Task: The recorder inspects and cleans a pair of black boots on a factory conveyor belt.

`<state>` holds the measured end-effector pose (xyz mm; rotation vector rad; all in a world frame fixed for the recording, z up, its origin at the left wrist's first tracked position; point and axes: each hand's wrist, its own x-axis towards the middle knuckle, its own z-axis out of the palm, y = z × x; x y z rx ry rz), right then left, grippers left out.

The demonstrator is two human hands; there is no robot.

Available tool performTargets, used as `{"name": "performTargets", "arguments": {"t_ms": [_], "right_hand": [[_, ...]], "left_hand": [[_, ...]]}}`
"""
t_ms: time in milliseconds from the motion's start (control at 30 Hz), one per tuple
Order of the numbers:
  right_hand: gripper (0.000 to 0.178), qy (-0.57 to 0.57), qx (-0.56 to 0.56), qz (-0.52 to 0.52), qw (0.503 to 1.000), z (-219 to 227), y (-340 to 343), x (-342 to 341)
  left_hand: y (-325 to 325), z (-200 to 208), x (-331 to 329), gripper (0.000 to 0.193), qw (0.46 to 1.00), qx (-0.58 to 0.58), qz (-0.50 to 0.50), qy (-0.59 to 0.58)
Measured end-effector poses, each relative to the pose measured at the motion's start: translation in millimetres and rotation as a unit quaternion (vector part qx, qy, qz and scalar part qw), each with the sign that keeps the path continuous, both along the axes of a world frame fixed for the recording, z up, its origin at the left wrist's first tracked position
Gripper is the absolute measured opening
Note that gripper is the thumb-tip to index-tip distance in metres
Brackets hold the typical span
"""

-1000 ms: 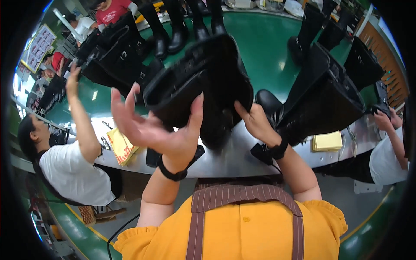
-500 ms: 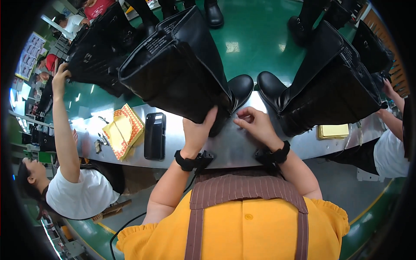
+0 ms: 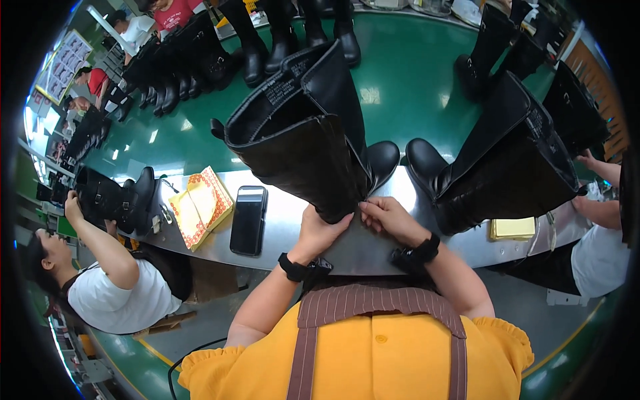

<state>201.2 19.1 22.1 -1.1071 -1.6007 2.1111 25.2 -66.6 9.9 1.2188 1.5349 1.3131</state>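
A tall black boot (image 3: 293,157) stands in front of me, its wide shaft leaning left and its toe pointing away. My left hand (image 3: 323,231) is closed around the back of its heel and ankle. Against the boot's side, where the zip seam runs down to the ankle, my right hand (image 3: 393,219) is pinched shut. What lies between those fingertips is too small and covered to make out. A second black boot (image 3: 497,160) stands to the right, leaning the other way, with neither hand on it.
A black phone (image 3: 249,223) and a stack of yellow patterned paper (image 3: 203,207) lie on the steel edge (image 3: 360,257) at left. More yellow paper (image 3: 512,229) is at right. Several boots (image 3: 280,40) line the green table's far side. Co-workers sit on both sides.
My right hand has come onto the boot's ankle and its fingers have closed. My left hand sits lower, round the heel. The left co-worker has lowered a boot to the steel edge.
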Motion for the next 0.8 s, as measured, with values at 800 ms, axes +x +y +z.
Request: {"name": "performTargets", "arguments": {"t_ms": [800], "right_hand": [[0.033,0.128,0.268,-0.016,0.955,121.7,7.8,-9.6]], "left_hand": [[15.1,274.0,5.9,0.036,0.751,0.209,-0.022,0.626]]}}
